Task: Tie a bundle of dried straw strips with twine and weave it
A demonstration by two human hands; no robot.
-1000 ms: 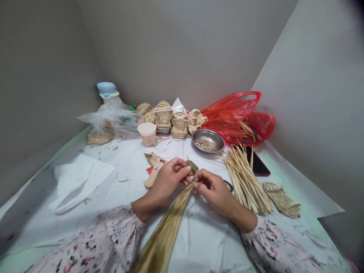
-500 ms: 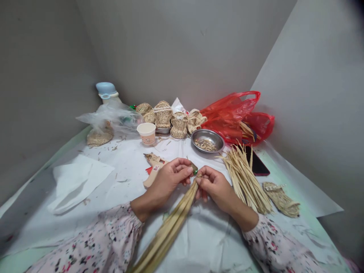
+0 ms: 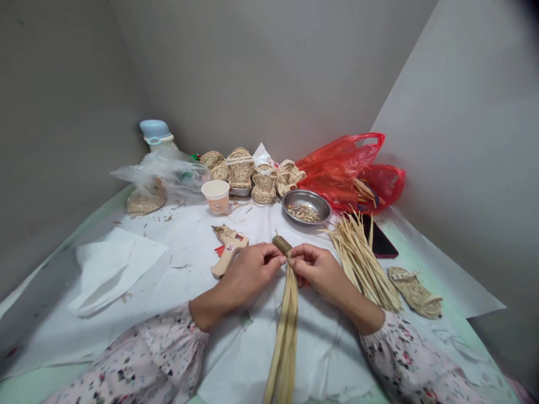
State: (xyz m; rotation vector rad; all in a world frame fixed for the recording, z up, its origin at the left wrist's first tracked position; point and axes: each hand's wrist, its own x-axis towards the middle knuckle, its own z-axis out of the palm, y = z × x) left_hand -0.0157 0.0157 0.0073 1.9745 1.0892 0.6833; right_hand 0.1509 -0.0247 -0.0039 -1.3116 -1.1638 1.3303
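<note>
A bundle of long, pale dried leaf strips point(image 3: 286, 331) hangs down toward me from between my hands. At its upper end sits a short olive-brown cylinder point(image 3: 281, 244), pointing away from me. My left hand point(image 3: 256, 269) pinches the joint between cylinder and strips from the left, thumb and fingertips closed. From the right, my right hand point(image 3: 318, 269) pinches the same joint, its fingers curled around the top of the strips. Fingertips hide the exact spot where the strips meet the cylinder. Beside my left hand lies a beige glue gun point(image 3: 229, 253).
Loose dried strips point(image 3: 366, 264) lie on a phone point(image 3: 385, 241) at right, near a small woven piece point(image 3: 416, 292). Behind stand a metal bowl point(image 3: 307, 207), a paper cup point(image 3: 216, 196), woven pieces point(image 3: 241, 168), a red plastic bag point(image 3: 337, 168) and a bottle point(image 3: 156, 133). White paper point(image 3: 120, 269) lies left.
The strips have swung from a lower-left slant to nearly straight toward me. The cylinder, mostly covered before, now shows above my fingers. My left hand has shifted slightly down.
</note>
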